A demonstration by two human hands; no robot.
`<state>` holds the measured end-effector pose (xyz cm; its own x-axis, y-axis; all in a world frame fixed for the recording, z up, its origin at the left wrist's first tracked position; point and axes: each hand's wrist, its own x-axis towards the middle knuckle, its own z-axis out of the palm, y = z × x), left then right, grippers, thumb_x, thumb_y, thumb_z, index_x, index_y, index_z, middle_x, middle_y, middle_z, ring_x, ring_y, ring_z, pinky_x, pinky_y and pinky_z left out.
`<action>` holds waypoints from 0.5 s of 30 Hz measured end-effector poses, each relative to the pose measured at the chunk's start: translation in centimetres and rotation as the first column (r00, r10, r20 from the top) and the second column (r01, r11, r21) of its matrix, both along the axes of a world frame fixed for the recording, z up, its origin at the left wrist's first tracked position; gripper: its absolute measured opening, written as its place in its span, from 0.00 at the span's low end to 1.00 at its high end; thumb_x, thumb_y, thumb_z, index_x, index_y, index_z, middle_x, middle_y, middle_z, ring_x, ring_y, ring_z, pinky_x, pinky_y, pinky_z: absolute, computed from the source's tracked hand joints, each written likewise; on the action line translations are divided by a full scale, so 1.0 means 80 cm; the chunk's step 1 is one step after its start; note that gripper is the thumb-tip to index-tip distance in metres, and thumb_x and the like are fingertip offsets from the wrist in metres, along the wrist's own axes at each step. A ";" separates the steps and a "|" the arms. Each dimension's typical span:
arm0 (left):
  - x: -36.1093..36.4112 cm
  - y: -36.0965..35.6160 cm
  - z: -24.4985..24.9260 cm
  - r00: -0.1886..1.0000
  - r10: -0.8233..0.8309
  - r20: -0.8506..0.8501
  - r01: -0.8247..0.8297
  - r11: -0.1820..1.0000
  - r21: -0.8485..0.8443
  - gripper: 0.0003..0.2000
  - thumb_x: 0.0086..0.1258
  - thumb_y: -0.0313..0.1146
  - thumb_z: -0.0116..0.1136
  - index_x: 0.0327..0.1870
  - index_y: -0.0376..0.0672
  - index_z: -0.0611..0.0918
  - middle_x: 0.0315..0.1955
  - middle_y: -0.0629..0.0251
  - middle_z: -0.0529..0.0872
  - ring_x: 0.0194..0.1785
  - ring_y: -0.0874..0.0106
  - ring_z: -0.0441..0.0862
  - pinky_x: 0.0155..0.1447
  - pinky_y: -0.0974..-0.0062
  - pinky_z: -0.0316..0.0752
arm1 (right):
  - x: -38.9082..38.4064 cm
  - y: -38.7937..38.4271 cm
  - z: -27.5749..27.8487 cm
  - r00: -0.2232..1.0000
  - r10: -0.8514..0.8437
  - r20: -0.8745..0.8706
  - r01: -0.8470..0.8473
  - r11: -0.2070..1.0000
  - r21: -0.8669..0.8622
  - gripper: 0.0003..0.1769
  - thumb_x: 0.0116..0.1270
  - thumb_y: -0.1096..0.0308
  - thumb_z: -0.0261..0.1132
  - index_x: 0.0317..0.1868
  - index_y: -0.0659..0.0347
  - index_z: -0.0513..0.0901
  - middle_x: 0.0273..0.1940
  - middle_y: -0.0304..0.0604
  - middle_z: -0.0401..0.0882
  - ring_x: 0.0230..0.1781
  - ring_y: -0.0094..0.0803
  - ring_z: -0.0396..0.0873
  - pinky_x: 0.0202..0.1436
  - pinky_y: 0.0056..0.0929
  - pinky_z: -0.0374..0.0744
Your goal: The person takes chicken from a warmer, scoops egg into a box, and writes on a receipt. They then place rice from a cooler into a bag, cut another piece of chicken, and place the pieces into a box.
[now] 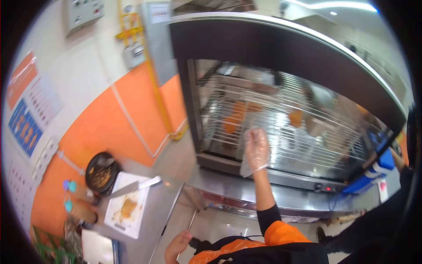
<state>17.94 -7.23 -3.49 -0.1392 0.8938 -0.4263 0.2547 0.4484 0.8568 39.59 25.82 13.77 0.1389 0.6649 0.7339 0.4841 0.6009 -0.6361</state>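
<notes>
My right hand [257, 147], in a clear plastic glove, reaches up to the front of a glass-sided food display cabinet [281, 176]. Its fingers are curled closed; whatever they may hold is too blurred to make out. Just beyond it, orange-brown pieces of food [233, 119] lie on the wire rack [281, 101], and another piece [296, 118] lies farther right. My left hand [178, 245], bare, hangs low beside my body near the steel table. Its fingers are bent together, with a small pinkish spot at the tips that I cannot identify.
On the steel table [160, 211] at left are a white cutting board [132, 231] with crumbs and a food piece, a knife [125, 189], a black bowl [102, 171] and sauce bottles [81, 211]. A dark-clothed person [373, 224] stands at right by a blue box [380, 169].
</notes>
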 end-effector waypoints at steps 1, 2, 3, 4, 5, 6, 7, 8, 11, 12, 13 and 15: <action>-0.021 -0.018 -0.006 0.986 0.097 -0.139 -0.102 0.994 -0.026 0.21 0.67 0.41 0.54 0.57 0.38 0.74 0.50 0.50 0.79 0.53 0.60 0.78 0.57 0.68 0.71 | -0.014 0.003 0.000 0.999 0.031 -0.030 -0.032 0.999 -0.014 0.02 0.59 0.76 0.59 0.32 0.61 0.75 0.31 0.48 0.74 0.32 0.46 0.76 0.37 0.38 0.74; -0.047 -0.034 -0.020 0.944 0.179 -0.276 -0.199 0.979 -0.046 0.21 0.66 0.41 0.55 0.55 0.37 0.75 0.49 0.49 0.80 0.53 0.58 0.77 0.57 0.67 0.71 | -0.028 0.005 -0.001 0.999 0.035 -0.042 -0.035 0.999 -0.003 0.02 0.59 0.77 0.59 0.32 0.61 0.75 0.30 0.48 0.75 0.31 0.45 0.76 0.37 0.37 0.74; -0.071 -0.048 -0.030 0.880 0.244 -0.408 -0.291 0.955 -0.058 0.20 0.64 0.40 0.56 0.54 0.37 0.76 0.48 0.48 0.80 0.52 0.56 0.77 0.56 0.66 0.71 | -0.042 0.006 -0.002 0.998 0.034 -0.053 -0.034 0.999 0.009 0.02 0.58 0.77 0.59 0.31 0.61 0.75 0.30 0.47 0.75 0.31 0.43 0.77 0.37 0.36 0.74; -0.093 -0.061 -0.040 0.786 0.329 -0.524 -0.372 0.928 0.025 0.20 0.63 0.40 0.57 0.52 0.37 0.77 0.46 0.48 0.80 0.51 0.54 0.77 0.56 0.64 0.71 | -0.055 0.005 0.002 0.998 0.037 -0.056 -0.036 0.999 0.022 0.02 0.60 0.75 0.61 0.31 0.60 0.76 0.29 0.44 0.76 0.31 0.37 0.77 0.37 0.34 0.74; -0.113 -0.074 -0.045 0.668 0.404 -0.625 -0.436 0.893 0.111 0.19 0.62 0.39 0.58 0.51 0.38 0.78 0.44 0.48 0.80 0.51 0.53 0.76 0.55 0.63 0.72 | -0.067 0.006 0.002 0.998 0.040 -0.057 -0.038 0.999 0.033 0.04 0.62 0.73 0.62 0.30 0.59 0.76 0.29 0.42 0.78 0.31 0.30 0.77 0.37 0.31 0.75; -0.130 -0.087 -0.049 0.532 0.466 -0.707 -0.483 0.853 0.198 0.19 0.60 0.39 0.59 0.49 0.38 0.78 0.43 0.48 0.79 0.50 0.51 0.76 0.54 0.62 0.72 | -0.077 0.013 -0.004 0.999 0.026 -0.038 -0.025 0.999 0.047 0.04 0.62 0.72 0.63 0.31 0.59 0.76 0.29 0.42 0.78 0.31 0.31 0.77 0.38 0.31 0.75; -0.143 -0.095 -0.047 0.456 0.541 -0.706 -0.541 0.799 0.263 0.18 0.60 0.38 0.59 0.48 0.38 0.78 0.42 0.49 0.79 0.49 0.51 0.76 0.53 0.61 0.72 | -0.088 0.022 -0.012 1.000 0.016 -0.021 -0.014 0.998 0.061 0.04 0.63 0.71 0.63 0.32 0.59 0.77 0.29 0.42 0.78 0.31 0.31 0.77 0.38 0.31 0.75; -0.156 -0.096 -0.040 0.373 0.610 -0.699 -0.591 0.737 0.328 0.17 0.60 0.38 0.60 0.46 0.38 0.79 0.41 0.50 0.79 0.48 0.51 0.76 0.53 0.61 0.72 | -0.102 0.025 -0.014 0.999 -0.002 -0.035 0.004 0.998 0.057 0.04 0.63 0.70 0.63 0.32 0.59 0.78 0.30 0.42 0.78 0.32 0.32 0.77 0.39 0.31 0.75; -0.202 -0.100 -0.047 0.180 0.694 -0.698 -0.672 0.605 0.428 0.16 0.60 0.38 0.60 0.45 0.38 0.78 0.42 0.51 0.76 0.48 0.52 0.75 0.51 0.60 0.72 | -0.135 0.025 -0.013 0.999 -0.043 -0.002 0.043 0.999 0.000 0.03 0.63 0.70 0.62 0.33 0.59 0.77 0.32 0.43 0.79 0.35 0.36 0.80 0.41 0.33 0.77; -0.214 -0.101 -0.049 0.154 0.697 -0.701 -0.699 0.578 0.421 0.16 0.60 0.38 0.59 0.46 0.38 0.77 0.43 0.52 0.76 0.48 0.52 0.75 0.51 0.60 0.72 | -0.143 0.025 -0.014 0.999 -0.043 0.028 0.043 0.999 0.009 0.03 0.64 0.70 0.62 0.34 0.59 0.77 0.32 0.43 0.79 0.35 0.36 0.80 0.40 0.33 0.77; -0.225 -0.098 -0.051 0.130 0.700 -0.702 -0.722 0.552 0.417 0.16 0.60 0.38 0.59 0.46 0.38 0.76 0.44 0.52 0.75 0.49 0.52 0.75 0.51 0.59 0.72 | -0.151 0.026 -0.014 0.997 -0.048 0.055 0.047 0.999 0.022 0.04 0.65 0.69 0.62 0.34 0.59 0.77 0.33 0.43 0.79 0.35 0.35 0.80 0.40 0.33 0.77; -0.249 -0.091 -0.059 0.105 0.702 -0.704 -0.772 0.504 0.387 0.17 0.61 0.37 0.59 0.48 0.39 0.75 0.46 0.52 0.74 0.50 0.53 0.74 0.51 0.59 0.72 | -0.166 0.026 -0.013 0.998 -0.024 0.051 0.023 0.999 0.026 0.05 0.65 0.68 0.61 0.34 0.60 0.77 0.33 0.43 0.79 0.34 0.34 0.79 0.40 0.32 0.77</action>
